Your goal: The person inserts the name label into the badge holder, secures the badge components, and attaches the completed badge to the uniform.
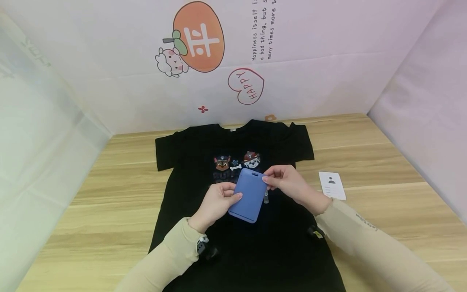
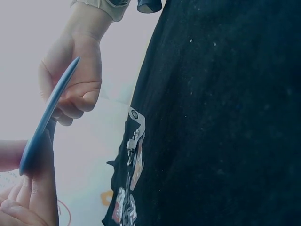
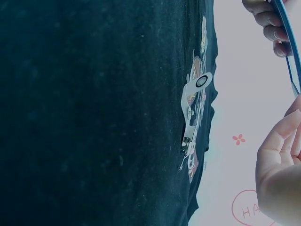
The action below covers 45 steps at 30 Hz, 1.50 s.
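Note:
A blue badge holder [image 1: 249, 198] with a slot at its top edge is held over a black T-shirt [image 1: 251, 259]. My left hand [image 1: 219, 200] pinches its left edge between thumb and fingers. At the top right corner, beside the slot, my right hand [image 1: 286, 183] pinches it. Both wrist views catch the holder [image 2: 49, 113] nearly edge-on. Below the holder, a badge clip [image 3: 190, 108] with a strap and a snap lies on the shirt; in the head view only part of the clip [image 1: 266, 198] shows beside the holder.
A white card [image 1: 332, 185] with a printed figure lies on the wooden table [image 1: 394, 170], right of the shirt. Cartoon dog prints [image 1: 222, 163] mark the shirt's chest. A white printed cloth [image 1: 303, 81] stands behind the table, with pale cloth on both sides.

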### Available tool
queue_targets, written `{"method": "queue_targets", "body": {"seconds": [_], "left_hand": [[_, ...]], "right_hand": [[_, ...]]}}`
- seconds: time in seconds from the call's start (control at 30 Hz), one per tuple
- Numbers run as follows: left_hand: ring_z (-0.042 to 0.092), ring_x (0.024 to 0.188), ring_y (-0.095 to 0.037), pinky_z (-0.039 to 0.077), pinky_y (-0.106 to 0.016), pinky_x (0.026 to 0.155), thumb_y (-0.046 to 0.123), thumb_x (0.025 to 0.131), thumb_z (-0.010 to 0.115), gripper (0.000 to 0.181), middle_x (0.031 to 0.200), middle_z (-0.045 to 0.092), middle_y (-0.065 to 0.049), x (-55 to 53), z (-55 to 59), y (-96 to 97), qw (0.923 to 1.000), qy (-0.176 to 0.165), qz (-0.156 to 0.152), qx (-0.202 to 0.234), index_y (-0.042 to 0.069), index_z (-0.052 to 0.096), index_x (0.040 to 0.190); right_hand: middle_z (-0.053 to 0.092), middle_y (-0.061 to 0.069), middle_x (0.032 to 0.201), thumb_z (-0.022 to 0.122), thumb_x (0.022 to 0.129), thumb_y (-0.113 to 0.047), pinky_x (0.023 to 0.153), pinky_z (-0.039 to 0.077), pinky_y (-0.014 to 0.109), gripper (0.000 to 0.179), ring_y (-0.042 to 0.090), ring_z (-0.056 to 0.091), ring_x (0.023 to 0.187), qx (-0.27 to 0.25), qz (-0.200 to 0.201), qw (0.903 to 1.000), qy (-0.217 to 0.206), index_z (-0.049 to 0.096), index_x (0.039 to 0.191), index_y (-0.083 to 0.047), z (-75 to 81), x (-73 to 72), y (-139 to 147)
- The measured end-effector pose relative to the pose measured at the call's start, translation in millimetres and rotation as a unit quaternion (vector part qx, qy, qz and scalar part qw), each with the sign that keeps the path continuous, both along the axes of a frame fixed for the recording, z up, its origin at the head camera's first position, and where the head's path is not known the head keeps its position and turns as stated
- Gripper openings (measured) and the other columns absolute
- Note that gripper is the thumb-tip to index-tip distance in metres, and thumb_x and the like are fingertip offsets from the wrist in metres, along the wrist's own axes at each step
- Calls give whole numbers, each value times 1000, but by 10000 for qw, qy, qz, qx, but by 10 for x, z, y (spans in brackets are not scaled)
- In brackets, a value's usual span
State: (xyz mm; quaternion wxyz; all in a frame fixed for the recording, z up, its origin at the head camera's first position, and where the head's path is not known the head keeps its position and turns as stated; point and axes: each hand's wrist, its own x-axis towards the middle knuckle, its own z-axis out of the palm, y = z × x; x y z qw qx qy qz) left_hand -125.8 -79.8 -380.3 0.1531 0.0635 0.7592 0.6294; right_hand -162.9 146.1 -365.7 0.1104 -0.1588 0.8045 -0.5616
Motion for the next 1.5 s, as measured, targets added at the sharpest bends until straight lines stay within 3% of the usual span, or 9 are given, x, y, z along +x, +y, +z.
{"method": "queue_targets", "body": {"seconds": [0.5, 0.77, 1.5], "left_hand": [[70, 87, -28, 57, -40, 76, 4, 92, 58, 22, 100, 69, -26, 10, -6, 6, 9999, 29, -13, 124, -10, 60, 109], [70, 82, -22, 57, -37, 74, 5, 92, 58, 20, 97, 69, -25, 16, -39, 6, 9999, 105, 25, 39, -9, 62, 106], [70, 77, -19, 58, -33, 70, 12, 93, 60, 19, 90, 71, -22, -5, -56, 4, 9997, 214, 26, -98, -7, 63, 94]], "right_hand": [[64, 6, 75, 56, 94, -6, 67, 53, 24, 17, 19, 61, 69, -101, 51, 9999, -76, 61, 97, 10, -30, -6, 15], [65, 4, 74, 55, 94, -7, 66, 53, 24, 18, 10, 61, 66, -177, 64, 9996, -228, 60, 98, 10, -53, -2, 15], [63, 3, 75, 54, 95, -6, 70, 54, 25, 17, 10, 61, 69, -383, 229, 9987, -247, 56, 97, 11, -41, 3, 46]]}}
